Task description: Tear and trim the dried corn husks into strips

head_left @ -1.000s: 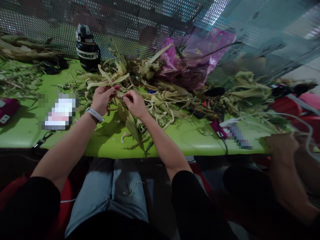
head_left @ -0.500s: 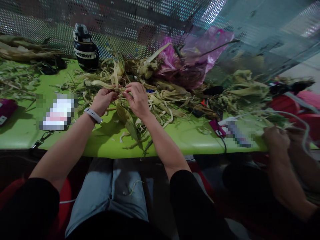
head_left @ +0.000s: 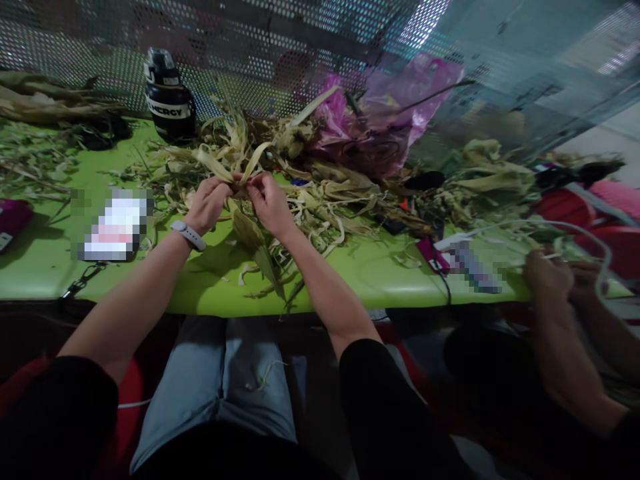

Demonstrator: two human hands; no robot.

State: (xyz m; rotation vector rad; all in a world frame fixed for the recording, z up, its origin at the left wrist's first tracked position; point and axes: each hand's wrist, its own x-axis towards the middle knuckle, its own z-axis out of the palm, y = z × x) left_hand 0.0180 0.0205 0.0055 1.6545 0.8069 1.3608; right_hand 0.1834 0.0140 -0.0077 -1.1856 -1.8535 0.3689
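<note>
My left hand [head_left: 207, 203] and my right hand [head_left: 270, 203] are close together over the green table [head_left: 210, 293], both pinching strips of corn husk. One pale husk strip [head_left: 257, 160] curves up and to the right between the fingertips. Another strip [head_left: 210, 160] leans up to the left above my left hand. Just beneath my hands a broad greenish husk leaf [head_left: 255, 247] slants down to the table's near edge. A heap of loose husk shreds [head_left: 320, 207] lies around and behind both hands. The fingertips partly hide where the strips meet.
A dark bottle [head_left: 170, 107] stands behind on the left, and a pink plastic bag [head_left: 380, 133] behind on the right. A lit phone [head_left: 115, 227] lies left of my arm. At right are another phone [head_left: 475, 267], a white cable [head_left: 550, 223] and another person's hands [head_left: 550, 273].
My hands have shifted slightly, and the right hand is a little lower and to the left. The pale strip between them now stands up in a curve to the right.
</note>
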